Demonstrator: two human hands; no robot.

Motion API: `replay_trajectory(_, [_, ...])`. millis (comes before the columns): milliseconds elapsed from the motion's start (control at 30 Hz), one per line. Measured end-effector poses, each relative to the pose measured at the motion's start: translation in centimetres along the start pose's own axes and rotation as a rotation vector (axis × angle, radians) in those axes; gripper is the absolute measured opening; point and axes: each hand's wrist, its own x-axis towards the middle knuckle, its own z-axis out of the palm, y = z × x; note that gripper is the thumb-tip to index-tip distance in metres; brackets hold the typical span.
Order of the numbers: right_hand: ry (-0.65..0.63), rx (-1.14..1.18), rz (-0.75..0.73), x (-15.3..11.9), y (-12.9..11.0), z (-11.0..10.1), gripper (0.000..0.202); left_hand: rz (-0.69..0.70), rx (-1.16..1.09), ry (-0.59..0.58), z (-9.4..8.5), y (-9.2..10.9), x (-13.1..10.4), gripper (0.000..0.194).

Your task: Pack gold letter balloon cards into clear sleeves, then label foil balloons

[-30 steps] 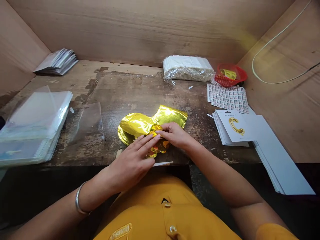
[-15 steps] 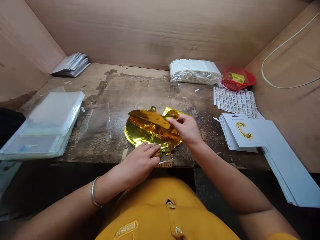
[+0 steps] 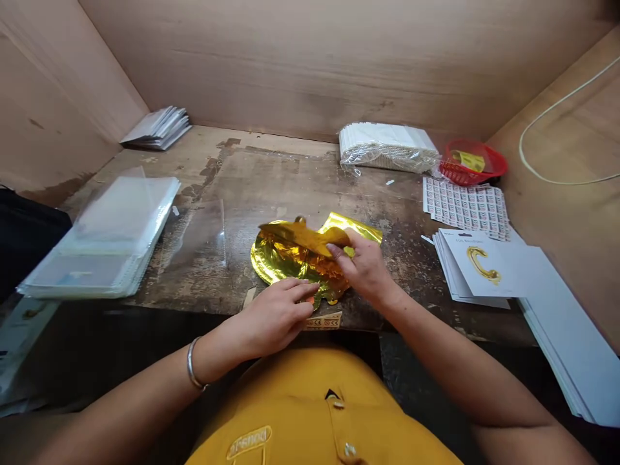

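Newly lifted gold foil (image 3: 306, 238), right hand (image 3: 364, 262) pinching, grip narrow, left hand (image 3: 278, 316) open, palm-down

The shiny gold foil (image 3: 276, 261) is laid, creased, near the edge of the table (image 3: 271, 181); one part is held raised.

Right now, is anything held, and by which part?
Gold foil: the right hand pinches its raised flap at its right; the left hand rests at the near edge.
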Motion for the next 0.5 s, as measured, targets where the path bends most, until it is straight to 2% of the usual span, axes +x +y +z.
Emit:
replay_trajectory(100, [-0.217,-0.056,-0.198,-0.4,0.4,1.1,0.013,-0.029,-0.061,-0.021,-0.3,0.1,0.0,0.018])
replay_trajectory(133, [-0.239,-0.081,-0.258,-0.6,0.5,1.3,0.016,-0.05,-0.09,-0.028,-0.5,0.2,-0.1,0.016])
replay_trajectory(200, [-0.2,-0.13,-0.307,-0.9,0.5,1.2,0.012,-0.122,-0.146,0.001,-1.0,0.2,-0.7,0.013])
replay_trajectory(333, [-0.125,-0.211,-0.189,0.1,1.3,-1.2,0.009,-0.386,-0.147,0.162,-1.5,-0.2,-2.7,0.014])
replay_trajectory(433, [-0.125,-0.247,-0.003,1.8,3.3,-3.0,0.011,-0.555,-0.133,0.17,-1.2,-1.0,-4.0,0.017])
replay_trajectory(500, [-0.118,-0.244,0.064,3.0,4.9,-3.6,0.01,-0.603,-0.152,0.136,-0.8,-1.4,-4.3,0.021])
